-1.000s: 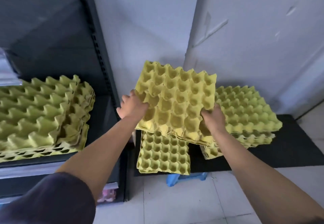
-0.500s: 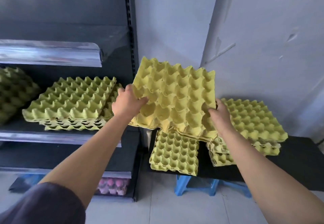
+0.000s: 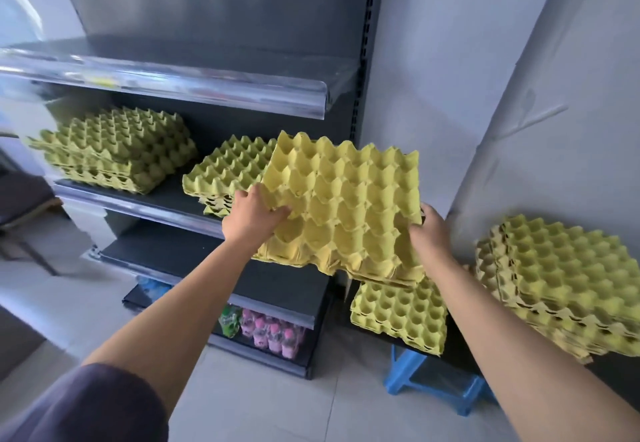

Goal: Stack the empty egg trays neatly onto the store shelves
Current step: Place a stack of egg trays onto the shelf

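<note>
left hand (image 3: pixel 254 220): gripping held trays (image 3: pixel 341 206), left edge
right hand (image 3: pixel 429 233): clamping right edge
trays: hovering near shelf (image 3: pixel 166 204) stack (image 3: pixel 228 173)

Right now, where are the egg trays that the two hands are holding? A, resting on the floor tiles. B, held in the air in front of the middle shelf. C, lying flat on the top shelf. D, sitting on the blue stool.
B: the left hand and right hand grip the held trays by opposite edges, lifted in front of the middle shelf.
</note>
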The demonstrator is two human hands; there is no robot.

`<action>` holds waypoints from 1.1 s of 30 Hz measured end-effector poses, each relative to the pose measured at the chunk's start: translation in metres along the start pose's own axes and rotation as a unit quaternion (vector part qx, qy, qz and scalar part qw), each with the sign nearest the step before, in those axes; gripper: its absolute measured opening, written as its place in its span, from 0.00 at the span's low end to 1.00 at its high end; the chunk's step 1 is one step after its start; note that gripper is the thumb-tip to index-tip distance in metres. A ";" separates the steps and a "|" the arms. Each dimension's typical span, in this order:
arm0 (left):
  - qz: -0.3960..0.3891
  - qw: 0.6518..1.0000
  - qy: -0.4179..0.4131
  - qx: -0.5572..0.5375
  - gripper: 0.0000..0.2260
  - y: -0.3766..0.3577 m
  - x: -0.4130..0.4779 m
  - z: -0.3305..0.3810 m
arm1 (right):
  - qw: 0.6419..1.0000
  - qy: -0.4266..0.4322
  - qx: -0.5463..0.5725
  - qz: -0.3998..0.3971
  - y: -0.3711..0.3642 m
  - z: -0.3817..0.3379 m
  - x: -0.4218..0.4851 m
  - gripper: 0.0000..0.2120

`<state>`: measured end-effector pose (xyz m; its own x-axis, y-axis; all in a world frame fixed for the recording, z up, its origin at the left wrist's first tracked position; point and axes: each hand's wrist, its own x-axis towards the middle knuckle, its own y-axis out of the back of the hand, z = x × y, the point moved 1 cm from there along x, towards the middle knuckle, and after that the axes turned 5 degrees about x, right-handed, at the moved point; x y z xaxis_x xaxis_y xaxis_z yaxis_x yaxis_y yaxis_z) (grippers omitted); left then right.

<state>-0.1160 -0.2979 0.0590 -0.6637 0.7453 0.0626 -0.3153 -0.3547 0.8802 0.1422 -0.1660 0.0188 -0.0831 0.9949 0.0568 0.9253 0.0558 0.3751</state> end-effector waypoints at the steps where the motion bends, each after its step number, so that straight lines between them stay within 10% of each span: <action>1: 0.003 1.000 0.002 0.000 0.31 0.004 0.007 -0.008 | 1.000 0.004 -0.007 0.006 -0.013 -0.005 0.005 0.25; 17: 0.006 0.997 -0.051 0.049 0.17 0.045 0.219 -0.107 | 0.996 -0.033 0.071 0.037 -0.218 -0.079 0.108 0.24; 33: -0.038 0.990 -0.071 0.117 0.20 0.000 0.270 -0.123 | 0.993 -0.064 -0.103 -0.010 -0.244 -0.071 0.131 0.20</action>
<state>-0.3788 -0.1661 0.0185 -0.5364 0.8429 0.0433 -0.1845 -0.1672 0.9685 -0.1207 -0.0556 -0.0001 -0.0401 0.9970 -0.0661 0.8274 0.0702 0.5572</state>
